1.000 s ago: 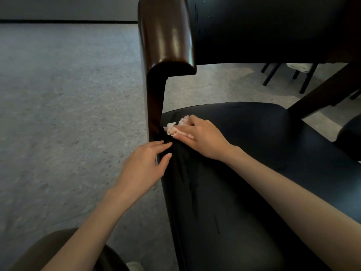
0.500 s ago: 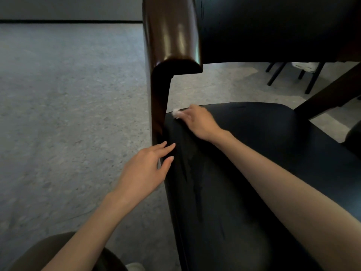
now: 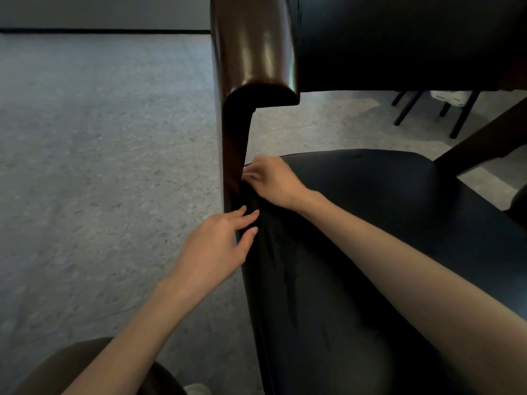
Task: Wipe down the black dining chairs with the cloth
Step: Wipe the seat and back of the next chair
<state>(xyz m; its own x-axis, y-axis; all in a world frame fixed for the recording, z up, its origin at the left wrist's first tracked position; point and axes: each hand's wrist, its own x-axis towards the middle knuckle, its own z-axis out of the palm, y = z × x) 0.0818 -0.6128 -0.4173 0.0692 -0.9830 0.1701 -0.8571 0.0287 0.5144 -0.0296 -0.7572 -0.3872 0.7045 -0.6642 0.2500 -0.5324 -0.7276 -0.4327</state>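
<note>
A black dining chair fills the right half of the view, its padded seat [image 3: 370, 223] in front of me and its backrest [image 3: 399, 38] at the top. A dark wooden armrest post [image 3: 236, 143] rises at the seat's left edge. My right hand [image 3: 273, 181] holds a small whitish cloth [image 3: 251, 175] bunched under its fingers against the seat's back left corner, next to the post; only a sliver of cloth shows. My left hand [image 3: 216, 249] rests with straight fingers on the seat's left edge, just in front of the right hand.
Grey speckled floor [image 3: 99, 166] spreads to the left and behind the chair. Black legs of other furniture [image 3: 405, 109] stand at the upper right, and a dark wooden bar [image 3: 484, 138] slants down at the right. My knee [image 3: 85, 366] shows at the bottom left.
My right hand has slid the cloth along the seat toward the back left corner by the post, and the cloth is now mostly hidden under the fingers. The left hand has barely moved.
</note>
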